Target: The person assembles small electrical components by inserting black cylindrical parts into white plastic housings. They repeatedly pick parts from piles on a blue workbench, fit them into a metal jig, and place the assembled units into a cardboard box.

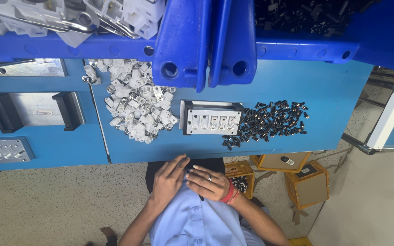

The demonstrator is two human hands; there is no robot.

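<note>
Below the blue table (pixel 270 77), left hand (pixel 167 180) touches right hand (pixel 210 183).

- Blue bench (pixel 270 82) just beyond hands, blue bins (pixel 206 41) at its far edge.
- Speckled pale floor (pixel 46 209) below/left of hands.
- Yellow boxes (pixel 306 182) on floor, right of hands.

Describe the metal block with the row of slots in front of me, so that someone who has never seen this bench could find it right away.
Start at the blue table. Near its front edge, between the heap of white parts and the scatter of small black parts, lies the metal block. It is the only silvery rectangular piece in that gap, with one row of pockets along its face.
</note>
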